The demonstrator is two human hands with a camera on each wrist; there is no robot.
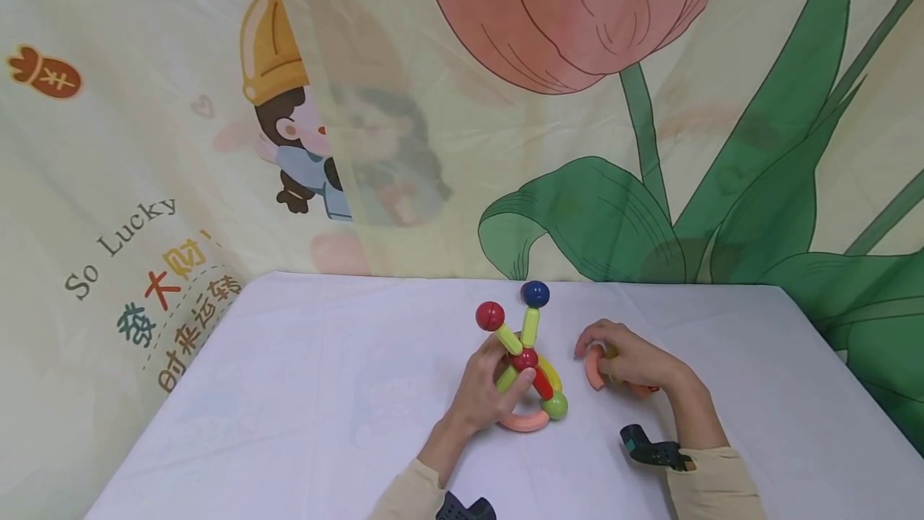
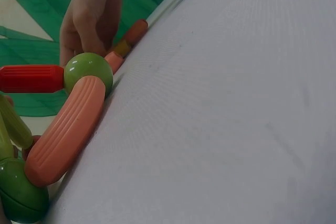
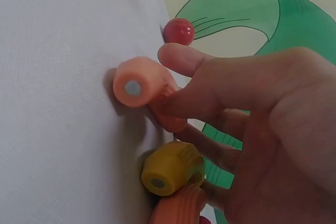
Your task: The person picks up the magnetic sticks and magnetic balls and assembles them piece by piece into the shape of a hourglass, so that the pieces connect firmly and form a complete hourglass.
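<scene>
On the table, head view, hands at about 6 o'clock:

Backdrop: printed cloth [image 1: 180, 143] hangs behind, with a big pink tulip [image 1: 577, 6] at 12 o'clock, green leaves to 3 o'clock, a cartoon figure [image 1: 289, 103] at 10 o'clock.

Table: white cover [image 1: 289, 392], bare at 9 o'clock.

Toy structure: rod-and-ball build [image 1: 525, 363] at table centre. Two yellow-green rods fan up from a red hub ball; a red ball [image 1: 490, 316] tops the one at 11 o'clock, a blue ball [image 1: 535, 294] the one at 12 o'clock. A pink curved bar [image 1: 524, 422] lies at its base at 6 o'clock, meeting a green ball [image 1: 555, 405] at 5 o'clock.

Left hand: left hand [image 1: 491, 387] grips the build low, at its 8 o'clock; fingers curled around the lower rods, thumb laid by the red hub.

Right hand: right hand [image 1: 631, 359] is just beside the build at 3 o'clock, not touching it; fingers curled and clamped on loose pieces resting on the cover.

Loose pieces: a pink curved piece [image 3: 142, 90] pinched between thumb and forefinger; a yellow piece [image 3: 170, 169] and an orange piece [image 3: 176, 208] tucked under the lower fingers.

Wrist gear: dark camera mounts [image 1: 653, 449] on cream sleeves at 6 o'clock.
</scene>
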